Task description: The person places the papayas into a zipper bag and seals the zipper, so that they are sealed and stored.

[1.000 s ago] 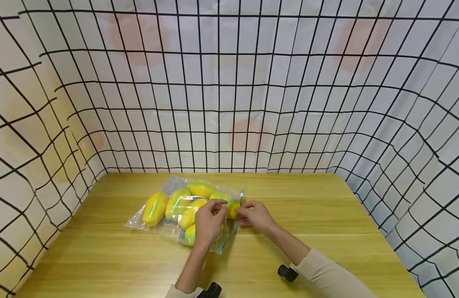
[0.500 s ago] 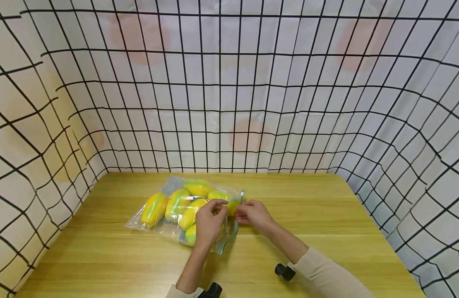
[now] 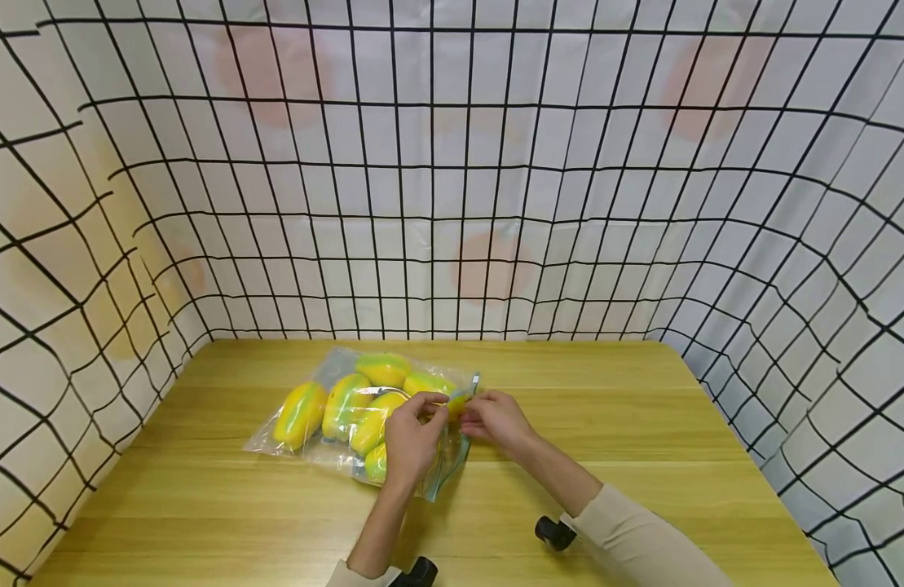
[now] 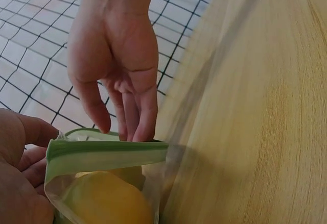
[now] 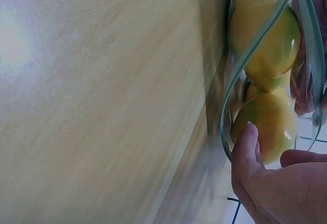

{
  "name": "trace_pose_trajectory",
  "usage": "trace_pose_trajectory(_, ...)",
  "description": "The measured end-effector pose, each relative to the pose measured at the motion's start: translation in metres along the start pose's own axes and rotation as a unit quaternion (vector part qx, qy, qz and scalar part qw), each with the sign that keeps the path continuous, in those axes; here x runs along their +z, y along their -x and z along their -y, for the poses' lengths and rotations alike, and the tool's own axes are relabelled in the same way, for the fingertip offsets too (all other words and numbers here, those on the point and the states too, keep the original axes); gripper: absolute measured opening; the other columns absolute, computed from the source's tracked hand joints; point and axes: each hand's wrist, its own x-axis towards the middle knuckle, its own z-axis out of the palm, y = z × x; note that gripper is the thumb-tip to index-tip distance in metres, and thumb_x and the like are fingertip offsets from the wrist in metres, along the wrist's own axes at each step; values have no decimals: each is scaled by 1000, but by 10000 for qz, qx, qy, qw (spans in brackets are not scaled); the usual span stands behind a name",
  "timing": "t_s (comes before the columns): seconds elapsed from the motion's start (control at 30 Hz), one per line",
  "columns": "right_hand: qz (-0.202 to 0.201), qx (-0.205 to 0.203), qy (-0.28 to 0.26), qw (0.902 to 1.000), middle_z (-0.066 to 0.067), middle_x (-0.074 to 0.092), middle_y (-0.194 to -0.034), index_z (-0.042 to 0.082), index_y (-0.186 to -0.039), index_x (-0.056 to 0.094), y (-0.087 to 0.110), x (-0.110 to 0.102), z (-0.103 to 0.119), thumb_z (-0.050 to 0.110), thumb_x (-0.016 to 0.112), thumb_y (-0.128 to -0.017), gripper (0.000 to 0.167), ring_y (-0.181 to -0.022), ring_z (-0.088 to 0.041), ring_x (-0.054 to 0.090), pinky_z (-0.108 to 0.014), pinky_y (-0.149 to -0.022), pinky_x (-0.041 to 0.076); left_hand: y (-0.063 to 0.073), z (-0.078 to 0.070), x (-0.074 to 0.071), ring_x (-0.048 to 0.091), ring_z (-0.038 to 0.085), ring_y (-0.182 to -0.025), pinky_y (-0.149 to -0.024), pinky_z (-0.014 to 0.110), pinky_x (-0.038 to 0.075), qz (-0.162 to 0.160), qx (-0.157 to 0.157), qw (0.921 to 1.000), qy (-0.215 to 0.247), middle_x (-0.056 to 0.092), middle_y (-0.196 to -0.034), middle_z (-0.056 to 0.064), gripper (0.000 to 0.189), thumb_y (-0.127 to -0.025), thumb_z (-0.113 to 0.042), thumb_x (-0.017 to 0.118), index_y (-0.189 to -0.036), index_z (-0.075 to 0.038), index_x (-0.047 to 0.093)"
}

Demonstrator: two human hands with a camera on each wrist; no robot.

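Note:
A clear zip bag (image 3: 334, 456) with a green zip edge lies on the table, its mouth facing right. Several yellow-green mangoes (image 3: 346, 405) are inside. My left hand (image 3: 412, 440) pinches the upper rim near the mouth; in the left wrist view the left hand (image 4: 20, 168) is at the bag's corner. At the mouth, my right hand (image 3: 499, 420) touches a mango (image 5: 265, 122) just inside the opening. The right hand's fingers (image 4: 145, 114) reach down over the zip rim in the left wrist view, fairly straight. The head view mostly hides that mango behind the hands.
A wooden table (image 3: 606, 408) extends around the bag. White cloth walls with a black grid (image 3: 437, 187) stand at the back and both sides. Black wrist cameras (image 3: 554, 533) sit below the hands.
My right hand has moved slightly left, and the mango at the mouth has gone farther into the bag. Mangoes inside have shifted left. My left hand has kept its place.

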Motion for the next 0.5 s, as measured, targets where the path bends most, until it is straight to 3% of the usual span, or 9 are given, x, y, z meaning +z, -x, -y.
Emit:
trace_pose_trajectory(0.3,102,-25,-112,9999,-36,61,-120,-15,-128,50,-4,1,1,10,42,-105,35,-109,-40,68,-46,-94,56,0,1,1,56,10,-64,-52,21,43,-68,-10,9999,-75,75,-79,1,11,-89,-13,69,-96,-12,78)
trace_pose_trajectory(0.5,194,128,-329,9992,-36,61,-122,-15,-128,49,-8,1,2,7,41,-104,34,-112,-41,66,-46,-97,55,0,0,2,56,10,-63,-52,21,43,-65,16,9999,-124,76,-80,1,11,-89,-13,70,-97,-12,78)
